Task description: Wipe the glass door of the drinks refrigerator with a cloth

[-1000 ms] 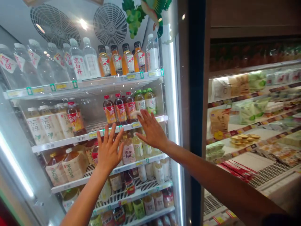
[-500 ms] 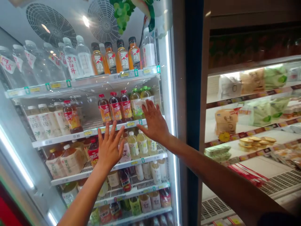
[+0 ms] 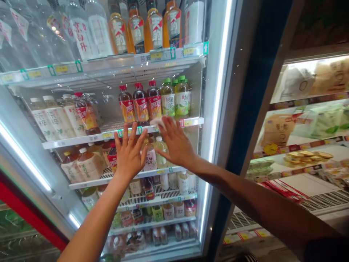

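My left hand (image 3: pixel 131 153) is raised with its fingers spread, palm toward the glass door (image 3: pixel 109 98) of a lit drinks cooler. It holds nothing and appears to rest on the glass. To its right, my right hand (image 3: pixel 176 143) lies nearly flat against the door over a white cloth (image 3: pixel 156 121), maybe a tissue. Only a pale edge of that cloth shows beyond the fingertips. Behind the glass, above the hands, stand red-capped tea bottles (image 3: pixel 141 103) and green-capped tea bottles (image 3: pixel 181 98). My right hand hides part of the shelf below.
Clear water bottles (image 3: pixel 81 36) and amber bottles (image 3: pixel 155 29) fill the top shelf. A dark blue post (image 3: pixel 253 72) separates the cooler from an open display (image 3: pixel 305 145) with bagged goods. A red strip (image 3: pixel 29 211) runs along the lower left.
The view has tilted down and come closer to the cooler. My right hand and the white cloth have slid lower and leftward across the glass; my left hand stays spread at about the same shelf.
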A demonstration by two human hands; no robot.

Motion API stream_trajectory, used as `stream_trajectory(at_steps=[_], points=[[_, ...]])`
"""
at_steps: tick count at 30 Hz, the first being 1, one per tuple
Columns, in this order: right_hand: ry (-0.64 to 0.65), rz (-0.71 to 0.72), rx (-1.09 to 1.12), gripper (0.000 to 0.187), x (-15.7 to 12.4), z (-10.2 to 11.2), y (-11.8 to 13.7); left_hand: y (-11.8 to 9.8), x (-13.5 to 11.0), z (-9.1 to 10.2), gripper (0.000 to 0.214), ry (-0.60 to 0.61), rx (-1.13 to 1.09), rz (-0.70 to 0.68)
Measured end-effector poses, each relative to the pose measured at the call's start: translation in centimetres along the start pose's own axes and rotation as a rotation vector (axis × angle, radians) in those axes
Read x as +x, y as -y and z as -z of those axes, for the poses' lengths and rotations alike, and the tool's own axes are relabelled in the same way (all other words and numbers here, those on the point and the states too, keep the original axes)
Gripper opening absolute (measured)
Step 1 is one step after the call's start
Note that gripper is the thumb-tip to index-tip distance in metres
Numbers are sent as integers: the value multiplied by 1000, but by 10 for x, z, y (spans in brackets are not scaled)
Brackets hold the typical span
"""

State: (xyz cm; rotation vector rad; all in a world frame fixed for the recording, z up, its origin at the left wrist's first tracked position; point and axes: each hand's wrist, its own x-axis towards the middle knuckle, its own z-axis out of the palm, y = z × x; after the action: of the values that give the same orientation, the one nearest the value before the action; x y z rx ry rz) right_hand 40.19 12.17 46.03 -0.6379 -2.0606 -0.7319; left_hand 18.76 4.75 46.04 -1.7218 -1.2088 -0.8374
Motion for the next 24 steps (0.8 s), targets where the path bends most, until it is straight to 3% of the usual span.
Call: stream_trajectory(at_steps=[2,4,8,10,15,21,24], points=[[87,111,27,102,-5,-9,18,12,-4,4,74,-5,-7,0],[98,119,28,100,9,-10,28,28,-7,9,75,-5,-19,1],[-39,-96,3,94,66,-10,44,65,-12,17,74,-21,-46,0],[-45,-140,4,96,74,-21,63,83,-16,21,74,-30,-65,-1],[123,56,5,90,64,-53,125,126,-33,30,70,-18,-118,1],[5,-204,-108,87,155,-33,157,175,-38,52,61,24,-195,100],[136,-128,-148,84,148,-44,190,195,-46,60,63,21,-210,83]])
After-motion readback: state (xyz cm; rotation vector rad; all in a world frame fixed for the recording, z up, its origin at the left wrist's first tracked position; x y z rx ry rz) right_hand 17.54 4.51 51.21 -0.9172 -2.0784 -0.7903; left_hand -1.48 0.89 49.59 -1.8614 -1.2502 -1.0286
